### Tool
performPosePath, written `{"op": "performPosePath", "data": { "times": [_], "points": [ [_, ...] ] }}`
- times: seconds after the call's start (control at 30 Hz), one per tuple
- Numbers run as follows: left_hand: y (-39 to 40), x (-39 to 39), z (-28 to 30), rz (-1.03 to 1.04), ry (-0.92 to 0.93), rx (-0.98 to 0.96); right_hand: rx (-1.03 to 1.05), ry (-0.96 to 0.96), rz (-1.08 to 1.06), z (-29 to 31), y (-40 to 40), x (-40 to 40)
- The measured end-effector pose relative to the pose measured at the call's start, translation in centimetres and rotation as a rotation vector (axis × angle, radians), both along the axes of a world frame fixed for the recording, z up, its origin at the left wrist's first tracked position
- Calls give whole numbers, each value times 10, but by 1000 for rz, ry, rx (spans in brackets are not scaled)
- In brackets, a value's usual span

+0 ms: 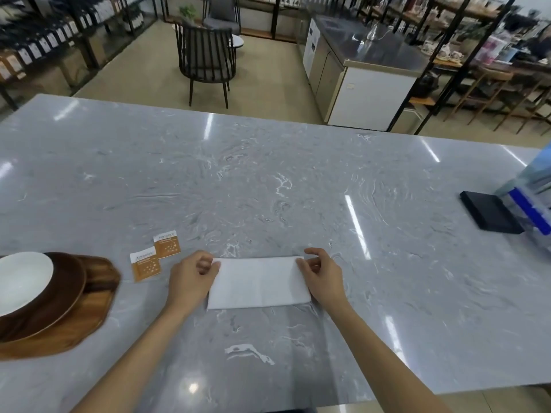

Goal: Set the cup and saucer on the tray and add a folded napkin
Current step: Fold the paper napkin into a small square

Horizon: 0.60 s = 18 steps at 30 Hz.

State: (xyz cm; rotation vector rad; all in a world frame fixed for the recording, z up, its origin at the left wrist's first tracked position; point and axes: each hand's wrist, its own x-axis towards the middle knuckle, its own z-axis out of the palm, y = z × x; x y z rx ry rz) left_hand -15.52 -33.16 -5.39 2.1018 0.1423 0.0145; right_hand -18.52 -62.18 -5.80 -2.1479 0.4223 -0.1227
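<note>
With both hands' fingers point(304, 265) pinching the napkin point(258, 283) corners, uneven pulling could skew my fold across the slick tabletop point(268, 180).

2 sachets point(155, 259) (orange) on marble counter point(268, 180), black chair point(205, 59) behind.

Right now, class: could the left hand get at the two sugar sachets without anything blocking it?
Probably yes. The left hand pinches the napkin at its left edge, and the sachets lie just left of it on bare countertop, apart from the wooden tray. It must drop its grip first.
</note>
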Motion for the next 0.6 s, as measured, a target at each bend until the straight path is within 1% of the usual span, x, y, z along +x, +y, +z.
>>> {"op": "performPosePath", "data": {
  "times": [0.07, 0.1, 0.13, 0.2, 0.27, 0.3, 0.37, 0.43, 0.47, 0.5, 0.6],
  "points": [
    [-5, -3, 1, 11, -32, 63, -33, -1, -4, 0, 1, -3],
    [-7, -4, 0, 8, -54, 142, -53, -2, -3, 1, 3, -4],
    [-9, -5, 0, 1, -95, 263, -105, -5, 7, 2, 4, -7],
    [-16, -9, -1, -38, -267, 502, -329, -51, 67, 2, 12, -13],
    [-26, -12, 0, -156, -421, 615, -560, -147, 201, 0, 26, -20],
    [-32, -12, -1, -254, -440, 658, -631, -162, 277, -3, 33, -22],
    [-39, -10, -3, -465, -343, 759, -688, -88, 379, -10, 41, -23],
    [-38, -9, -9, -571, -194, 842, -705, 19, 426, -17, 38, -20],
    [-36, -9, -12, -588, -142, 861, -717, 41, 449, -20, 34, -20],
    [-34, -9, -15, -590, -129, 869, -735, 45, 474, -22, 30, -19],
    [-31, -14, -15, -595, -149, 859, -770, 33, 556, -23, 21, -14]
  ]
}}
